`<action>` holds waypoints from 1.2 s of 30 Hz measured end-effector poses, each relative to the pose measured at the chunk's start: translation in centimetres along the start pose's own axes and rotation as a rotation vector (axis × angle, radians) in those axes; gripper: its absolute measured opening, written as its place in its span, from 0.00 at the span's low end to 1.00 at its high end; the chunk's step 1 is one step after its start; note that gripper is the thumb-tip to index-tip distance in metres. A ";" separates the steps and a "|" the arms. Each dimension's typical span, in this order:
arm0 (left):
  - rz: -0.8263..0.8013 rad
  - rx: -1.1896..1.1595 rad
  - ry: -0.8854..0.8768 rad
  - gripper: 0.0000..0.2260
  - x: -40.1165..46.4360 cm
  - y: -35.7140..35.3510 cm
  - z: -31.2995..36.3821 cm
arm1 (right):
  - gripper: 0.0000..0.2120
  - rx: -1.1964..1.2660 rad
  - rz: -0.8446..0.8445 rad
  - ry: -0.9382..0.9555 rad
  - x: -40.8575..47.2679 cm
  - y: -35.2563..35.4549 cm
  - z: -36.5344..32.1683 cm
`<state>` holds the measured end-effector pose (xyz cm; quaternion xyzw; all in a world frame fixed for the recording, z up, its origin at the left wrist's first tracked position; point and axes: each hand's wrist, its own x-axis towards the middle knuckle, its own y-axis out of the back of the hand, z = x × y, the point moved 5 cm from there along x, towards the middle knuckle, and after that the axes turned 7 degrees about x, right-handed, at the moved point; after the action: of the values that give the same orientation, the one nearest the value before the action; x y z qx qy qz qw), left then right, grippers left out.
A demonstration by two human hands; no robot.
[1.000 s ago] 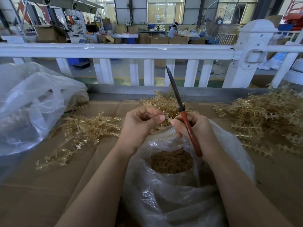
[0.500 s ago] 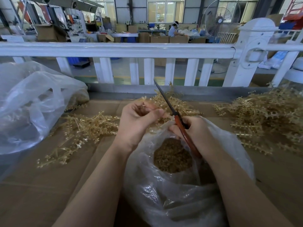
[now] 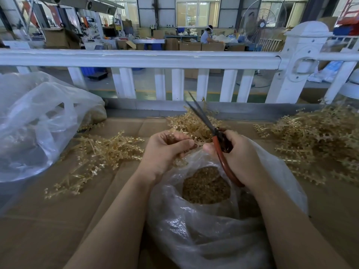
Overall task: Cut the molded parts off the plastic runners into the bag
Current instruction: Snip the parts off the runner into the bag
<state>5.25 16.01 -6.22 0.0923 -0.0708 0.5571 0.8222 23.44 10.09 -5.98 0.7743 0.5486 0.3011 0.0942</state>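
Around our grip, gold runner piles (image 3: 108, 150) lie left, behind (image 3: 191, 123) and right (image 3: 318, 140) of it, a crumpled clear sack (image 3: 38, 121) farther left. Our left hand (image 3: 165, 150) pinches a brittle, spiky runner (image 3: 196, 143) just over the bag (image 3: 204, 235), whose thin film holds a grainy heap of parts (image 3: 206, 186) below the grip. Our right hand (image 3: 240, 158) clamps red-handled scissors (image 3: 215, 136), dark blades slightly apart, pointing away. Cardboard (image 3: 48, 230) covers the bench; beyond it, a white railing (image 3: 136, 58) and a workshop with boxes.
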 end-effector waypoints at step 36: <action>0.068 0.055 -0.175 0.10 0.5 1.6 -0.2 | 0.30 -0.447 -0.036 0.168 -0.4 -0.4 0.1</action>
<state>3.97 17.11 -6.20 0.1608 -0.1299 0.5761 0.7908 23.05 9.89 -6.42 0.6963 0.4880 0.4769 0.2227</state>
